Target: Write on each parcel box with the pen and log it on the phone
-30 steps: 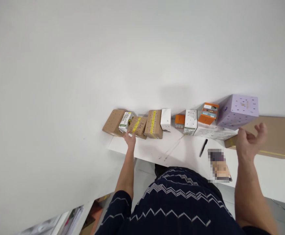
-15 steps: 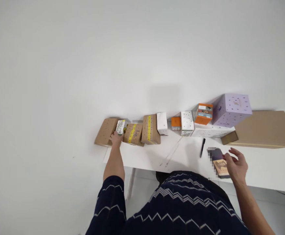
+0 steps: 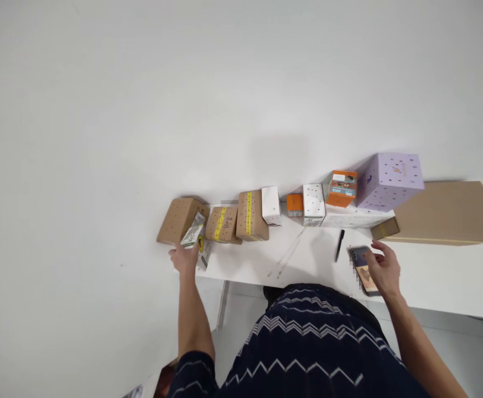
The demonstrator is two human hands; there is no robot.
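My left hand grips a white box with green print at the left end of the table. The box is tilted, pulled out from between two brown cardboard boxes toward the table's front edge. To its left stands a dotted brown cardboard box, and to its right a smaller brown box with yellow tape. Over on the right, my right hand hovers beside a smartphone lying on the table, its fingers loosely bent and apart, with nothing seen in them.
Along the wall stand a taller taped brown box, white boxes, a small orange box, a larger orange box and a purple box. A big flat cardboard box lies far right. A black pen rests near the phone.
My left hand has drawn the white box out of the row toward me, tilting it. My right hand has moved left, closer over the phone.
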